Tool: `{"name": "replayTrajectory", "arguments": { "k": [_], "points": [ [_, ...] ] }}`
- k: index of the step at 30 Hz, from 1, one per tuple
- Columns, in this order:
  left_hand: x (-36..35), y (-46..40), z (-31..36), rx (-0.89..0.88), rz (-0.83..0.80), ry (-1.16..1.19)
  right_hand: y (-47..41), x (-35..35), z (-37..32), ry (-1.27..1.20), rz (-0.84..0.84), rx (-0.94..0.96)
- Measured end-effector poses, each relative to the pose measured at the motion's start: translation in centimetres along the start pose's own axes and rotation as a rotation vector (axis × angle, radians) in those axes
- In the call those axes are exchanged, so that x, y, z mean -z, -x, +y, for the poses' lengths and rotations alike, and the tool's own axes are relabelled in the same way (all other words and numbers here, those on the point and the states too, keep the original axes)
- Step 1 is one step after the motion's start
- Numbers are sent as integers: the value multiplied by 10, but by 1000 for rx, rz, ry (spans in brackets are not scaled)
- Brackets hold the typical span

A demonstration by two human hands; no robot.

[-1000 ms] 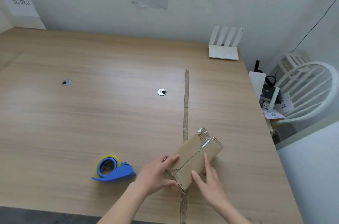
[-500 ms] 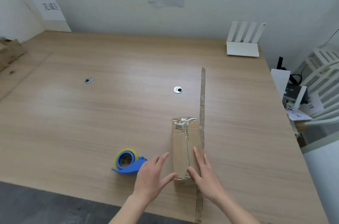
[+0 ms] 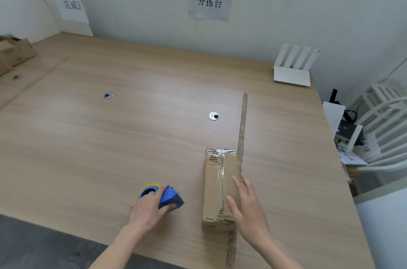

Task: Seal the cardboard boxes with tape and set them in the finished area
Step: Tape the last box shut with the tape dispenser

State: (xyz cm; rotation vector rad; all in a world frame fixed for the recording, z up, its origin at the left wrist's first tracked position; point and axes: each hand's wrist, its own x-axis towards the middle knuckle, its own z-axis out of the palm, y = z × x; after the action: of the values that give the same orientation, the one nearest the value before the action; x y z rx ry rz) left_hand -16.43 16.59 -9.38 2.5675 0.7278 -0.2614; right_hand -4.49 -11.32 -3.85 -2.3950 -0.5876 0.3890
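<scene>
At a wooden sorting table, a person's left hand closes its fingers around a blue tape dispenser while the right hand rests with straight fingers flat on a long cardboard box lying near the front edge beside a worn strip on the table. The sealing step appears just under way: crumpled clear tape shows at the far end, though how far it covers the centre seam is hard to tell; next, the dispenser must come to the seam while the box is held steady
</scene>
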Motion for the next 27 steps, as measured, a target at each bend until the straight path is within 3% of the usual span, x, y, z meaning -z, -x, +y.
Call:
{"name": "replayTrajectory", "arguments": {
  "k": [4,8,14,17,24,27],
  "points": [
    [57,5,20,-148,-57,304,-28,-4,-40,-142,-142,111],
    [115,15,48,-269,-33,302,-51,4,-90,-328,-274,133],
    [168,28,71,-357,34,212,-61,35,-135,-428,-58,150],
    [178,31,79,-362,54,202,-59,48,-141,-399,-35,136],
    [166,36,111,-364,48,-142,-32,55,-97,-369,-155,-48],
    [152,41,99,-337,-58,-261,-7,65,-36,-400,-30,-307]
  ]
}}
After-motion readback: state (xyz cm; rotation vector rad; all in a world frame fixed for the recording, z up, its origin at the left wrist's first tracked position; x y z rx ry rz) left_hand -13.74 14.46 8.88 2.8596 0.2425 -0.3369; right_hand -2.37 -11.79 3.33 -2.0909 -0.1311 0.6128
